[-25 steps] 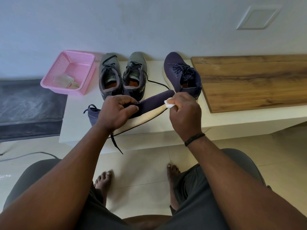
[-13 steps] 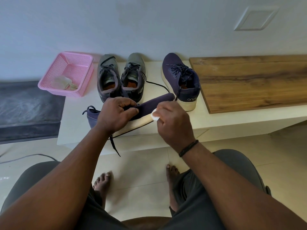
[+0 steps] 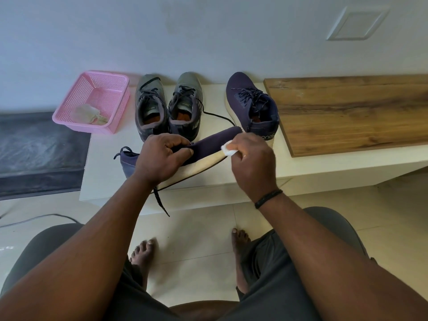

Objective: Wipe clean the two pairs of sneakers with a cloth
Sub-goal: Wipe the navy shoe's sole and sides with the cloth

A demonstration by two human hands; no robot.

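Observation:
My left hand (image 3: pixel 159 157) grips a navy sneaker (image 3: pixel 208 144) turned on its side over the white bench (image 3: pixel 104 172), cream sole edge facing me. My right hand (image 3: pixel 251 163) pinches a small white cloth (image 3: pixel 228 149) against the sole near the toe. Its mate, the second navy sneaker (image 3: pixel 251 105), stands upright behind. A grey pair (image 3: pixel 168 105) stands side by side at the back, against the wall.
A pink plastic basket (image 3: pixel 92 89) holding a crumpled cloth sits at the bench's back left. A wooden board (image 3: pixel 347 112) covers the bench's right part. A dark mat (image 3: pixel 34 149) lies left of the bench. My bare feet rest on the tiled floor below.
My right hand slid the cloth along the sole edge toward the middle, then back out toward the toe. The left hand kept its hold on the sneaker.

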